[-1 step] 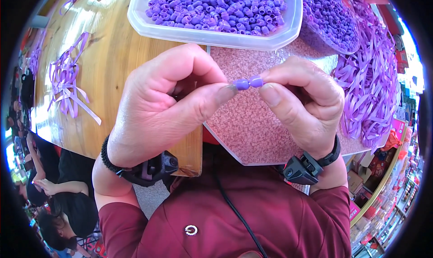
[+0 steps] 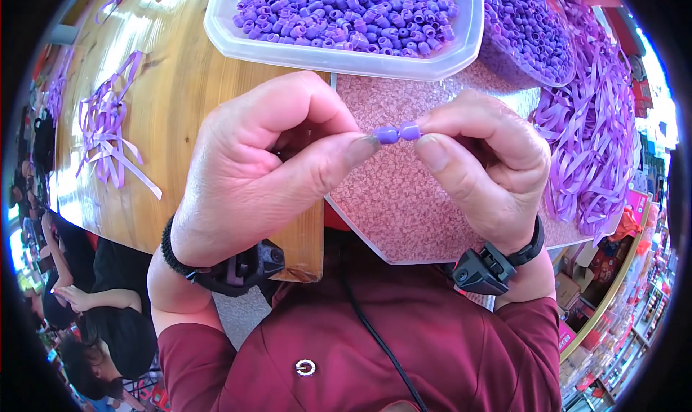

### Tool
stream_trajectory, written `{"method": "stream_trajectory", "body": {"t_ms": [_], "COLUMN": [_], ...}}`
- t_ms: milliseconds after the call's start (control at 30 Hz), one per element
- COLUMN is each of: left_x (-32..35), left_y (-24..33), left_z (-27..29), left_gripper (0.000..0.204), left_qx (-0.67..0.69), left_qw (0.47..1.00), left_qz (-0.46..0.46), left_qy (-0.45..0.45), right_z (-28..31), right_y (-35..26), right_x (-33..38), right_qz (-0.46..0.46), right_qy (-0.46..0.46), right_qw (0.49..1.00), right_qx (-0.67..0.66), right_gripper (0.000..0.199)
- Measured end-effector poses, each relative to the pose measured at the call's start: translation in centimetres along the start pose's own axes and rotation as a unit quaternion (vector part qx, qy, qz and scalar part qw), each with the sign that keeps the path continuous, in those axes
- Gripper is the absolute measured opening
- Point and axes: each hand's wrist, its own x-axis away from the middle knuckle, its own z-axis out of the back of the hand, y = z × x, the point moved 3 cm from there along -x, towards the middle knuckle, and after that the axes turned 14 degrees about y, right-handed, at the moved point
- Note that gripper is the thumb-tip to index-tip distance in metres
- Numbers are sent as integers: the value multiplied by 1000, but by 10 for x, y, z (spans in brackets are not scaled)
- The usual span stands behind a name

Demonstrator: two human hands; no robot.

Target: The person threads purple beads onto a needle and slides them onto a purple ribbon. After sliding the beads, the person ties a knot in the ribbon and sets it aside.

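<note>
Left hand (image 2: 270, 163) pinches a purple piece (image 2: 387, 135), right hand (image 2: 486, 163) a second piece (image 2: 410, 130), both grips narrow; ends meet, seemingly not fully joined; loose pieces (image 2: 346, 15) fill the tub (image 2: 339, 65)!

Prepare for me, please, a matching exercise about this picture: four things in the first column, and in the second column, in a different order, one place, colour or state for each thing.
First column
1. ribbon heap
2. shirt
3. wide tub
4. two small pieces

Second column
A. dark red
B. in line, held between the left hand and the right hand
C. to the right of the right hand
D. holds many loose purple parts

Right pairs: 1-C, 2-A, 3-D, 4-B
</note>
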Motion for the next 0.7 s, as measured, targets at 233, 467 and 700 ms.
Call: {"method": "stream_trajectory", "body": {"t_ms": [233, 467, 700], "left_x": [0, 1, 11], "left_y": [3, 4, 13], "left_z": [0, -7, -2], "left_gripper": [10, 10, 13], "left_qx": [-82, -168, -144], "left_qw": [995, 972, 987], "left_qz": [-58, -162, -40], "left_qy": [12, 0, -65], "right_z": [-6, -14, -15], "right_y": [0, 1, 7], "right_x": [3, 0, 5], "right_qz": [-100, 37, -53], "right_qy": [0, -66, -81], "right_qw": [995, 997, 993], "right_qx": [-24, 15, -65], "right_gripper": [40, 23, 17]}}
